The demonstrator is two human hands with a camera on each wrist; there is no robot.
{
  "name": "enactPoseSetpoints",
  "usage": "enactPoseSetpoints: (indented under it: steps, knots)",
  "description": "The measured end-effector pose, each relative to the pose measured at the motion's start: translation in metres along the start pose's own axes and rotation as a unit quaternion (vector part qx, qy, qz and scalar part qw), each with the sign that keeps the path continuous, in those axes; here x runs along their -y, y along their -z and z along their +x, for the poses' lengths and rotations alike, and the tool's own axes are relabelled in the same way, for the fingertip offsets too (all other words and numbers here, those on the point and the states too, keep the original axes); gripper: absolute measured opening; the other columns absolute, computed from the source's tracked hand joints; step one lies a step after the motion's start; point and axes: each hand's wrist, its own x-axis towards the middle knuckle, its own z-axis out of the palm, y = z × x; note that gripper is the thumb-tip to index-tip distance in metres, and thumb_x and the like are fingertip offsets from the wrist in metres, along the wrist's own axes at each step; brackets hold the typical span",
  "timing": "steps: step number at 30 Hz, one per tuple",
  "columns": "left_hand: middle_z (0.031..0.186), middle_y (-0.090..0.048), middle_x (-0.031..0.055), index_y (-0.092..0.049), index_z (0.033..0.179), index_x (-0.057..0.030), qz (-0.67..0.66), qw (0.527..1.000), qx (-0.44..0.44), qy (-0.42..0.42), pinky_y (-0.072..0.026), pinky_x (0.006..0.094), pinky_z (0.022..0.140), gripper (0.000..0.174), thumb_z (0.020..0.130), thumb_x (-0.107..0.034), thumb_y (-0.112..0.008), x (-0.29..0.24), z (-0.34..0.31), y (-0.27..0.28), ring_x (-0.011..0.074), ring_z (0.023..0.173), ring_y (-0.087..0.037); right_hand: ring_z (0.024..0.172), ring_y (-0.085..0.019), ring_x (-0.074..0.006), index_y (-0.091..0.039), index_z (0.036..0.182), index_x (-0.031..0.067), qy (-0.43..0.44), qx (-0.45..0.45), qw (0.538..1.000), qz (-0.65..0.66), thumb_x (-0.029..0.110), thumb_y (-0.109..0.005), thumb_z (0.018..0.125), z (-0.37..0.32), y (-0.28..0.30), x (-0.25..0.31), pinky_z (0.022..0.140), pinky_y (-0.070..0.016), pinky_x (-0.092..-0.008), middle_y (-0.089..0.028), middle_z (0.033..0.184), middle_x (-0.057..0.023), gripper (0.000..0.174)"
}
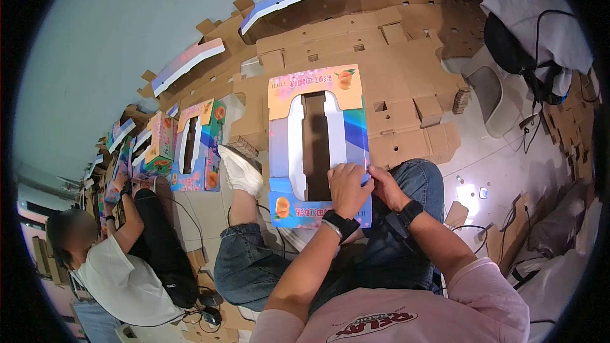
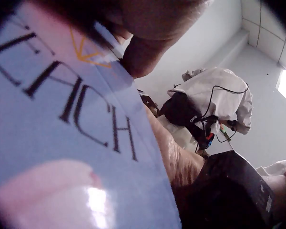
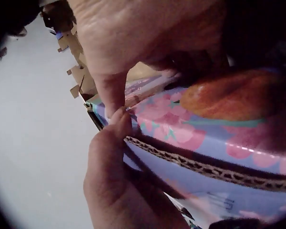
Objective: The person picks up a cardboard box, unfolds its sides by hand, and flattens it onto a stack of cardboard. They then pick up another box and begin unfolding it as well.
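Observation:
A printed cardboard box [image 1: 351, 146] with peach pictures and a long cut-out in its top stands in front of me in the head view. My left hand [image 1: 349, 189] lies over its near right part, fingers bent at the cut-out's edge and gripping the panel. Close beside it, my right hand [image 1: 390, 190] pinches the box's right edge with thumb and fingertips. In the right wrist view a corrugated edge [image 3: 195, 168] shows along a flowered panel, and fingertips of both hands meet there. The left wrist view holds a lettered side panel [image 2: 81, 124] up close.
Flat brown cardboard sheets [image 1: 330, 44] lie beyond the box. Other printed boxes [image 1: 198, 146] stand at the left, near another person [image 1: 127, 267] who sits there handling boxes. A stool [image 1: 499, 95] with draped cloth and cables is at the right.

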Motion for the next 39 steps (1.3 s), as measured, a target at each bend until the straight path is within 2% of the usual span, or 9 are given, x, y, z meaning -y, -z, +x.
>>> enactPoseSetpoints:
  steps: [12, 18, 23, 29, 31, 32, 36, 38, 39]
  knots:
    - [0.079, -0.058, 0.0097, -0.062, 0.075, -0.007, -0.048, 0.999, -0.013, -0.018, -0.0357, 0.0425, 0.076, 0.019, 0.07, -0.021, -0.073, 0.007, -0.002, -0.002, 0.0306, 0.082, -0.053, 0.093, -0.056, -0.0158, -0.059, 0.111, 0.0084, -0.009, -0.037, 0.999, -0.026, 0.044, -0.057, 0.091, -0.004, -0.006, 0.004, 0.083, -0.0447, -0.0332, -0.06, 0.1, -0.004, 0.041]
    - [0.077, -0.058, 0.0104, -0.062, 0.073, -0.0047, -0.151, 0.988, 0.018, -0.038, -0.0396, 0.0415, 0.077, 0.019, 0.067, -0.017, -0.074, 0.011, -0.004, 0.004, 0.0327, 0.081, -0.054, 0.085, -0.056, -0.0136, -0.061, 0.1, 0.007, -0.016, -0.068, 0.997, -0.034, 0.039, -0.057, 0.091, -0.002, -0.006, 0.001, 0.076, -0.0453, -0.029, -0.06, 0.092, -0.0023, 0.033]
    - [0.08, -0.059, 0.0111, -0.061, 0.076, -0.0022, -0.197, 0.979, 0.048, -0.036, -0.0429, 0.0407, 0.075, 0.021, 0.068, -0.015, -0.075, 0.001, -0.007, 0.017, 0.0337, 0.084, -0.054, 0.079, -0.055, -0.012, -0.064, 0.09, 0.0047, 0.061, -0.027, 0.997, -0.031, 0.036, -0.058, 0.091, 0.005, 0.0, -0.007, 0.071, -0.0449, -0.0246, -0.06, 0.086, -0.0027, 0.032]
    - [0.116, -0.054, 0.0133, -0.056, 0.119, -0.0063, -0.061, 0.996, 0.056, -0.046, -0.0383, 0.0436, 0.093, 0.056, 0.07, -0.022, -0.077, -0.009, -0.019, 0.021, 0.035, 0.109, -0.048, 0.085, -0.059, -0.0123, -0.064, 0.101, 0.0017, 0.173, 0.024, 0.976, -0.129, 0.029, -0.055, 0.093, 0.006, 0.004, -0.008, 0.074, -0.0471, -0.0268, -0.064, 0.093, -0.0044, 0.03]
    - [0.141, -0.04, 0.0155, -0.042, 0.139, -0.0092, -0.009, 0.995, 0.094, -0.038, -0.0262, 0.0495, 0.109, 0.078, 0.072, -0.029, -0.077, -0.009, -0.025, 0.024, 0.0367, 0.131, -0.034, 0.085, -0.059, -0.0122, -0.064, 0.103, 0.0015, 0.098, 0.011, 0.994, -0.056, 0.029, -0.055, 0.094, 0.007, 0.002, -0.008, 0.075, -0.0474, -0.0264, -0.064, 0.095, -0.0047, 0.03]
    - [0.141, -0.04, 0.0155, -0.042, 0.139, -0.0092, -0.009, 0.995, 0.093, -0.038, -0.0262, 0.0495, 0.109, 0.078, 0.072, -0.029, -0.077, -0.008, -0.028, 0.025, 0.0367, 0.131, -0.034, 0.085, -0.06, -0.0122, -0.063, 0.106, 0.0012, 0.02, -0.003, 1.0, 0.017, 0.029, -0.054, 0.095, 0.007, 0.002, -0.007, 0.076, -0.0477, -0.0259, -0.064, 0.096, -0.005, 0.031]
    - [0.151, -0.028, 0.0173, -0.03, 0.148, -0.0108, 0.048, 0.99, 0.124, -0.037, -0.0153, 0.0554, 0.114, 0.092, 0.073, -0.038, -0.076, -0.001, -0.039, 0.028, 0.037, 0.142, -0.021, 0.084, -0.06, -0.0125, -0.063, 0.111, 0.0007, 0.024, -0.001, 1.0, -0.001, 0.032, -0.054, 0.096, 0.005, 0.0, -0.005, 0.077, -0.0482, -0.0256, -0.064, 0.096, -0.0041, 0.036]
    - [0.153, -0.026, 0.0169, -0.028, 0.149, -0.0113, 0.06, 0.99, 0.125, -0.036, -0.0135, 0.0569, 0.114, 0.094, 0.073, -0.041, -0.075, 0.002, -0.04, 0.027, 0.0365, 0.143, -0.019, 0.106, -0.06, -0.0201, -0.05, 0.132, 0.0005, -0.008, 0.033, 0.998, -0.049, 0.029, -0.047, 0.099, 0.009, 0.009, -0.007, 0.095, -0.0467, -0.0346, -0.061, 0.12, -0.0115, 0.044]
    - [0.154, -0.024, 0.0174, -0.028, 0.149, -0.0108, 0.062, 0.989, 0.127, -0.037, -0.0135, 0.0569, 0.114, 0.094, 0.074, -0.044, -0.074, 0.002, -0.04, 0.026, 0.0367, 0.143, -0.018, 0.106, -0.06, -0.0201, -0.05, 0.132, 0.0005, -0.007, 0.034, 0.998, -0.05, 0.029, -0.047, 0.099, 0.011, 0.012, -0.01, 0.095, -0.0467, -0.0346, -0.061, 0.12, -0.0115, 0.044]
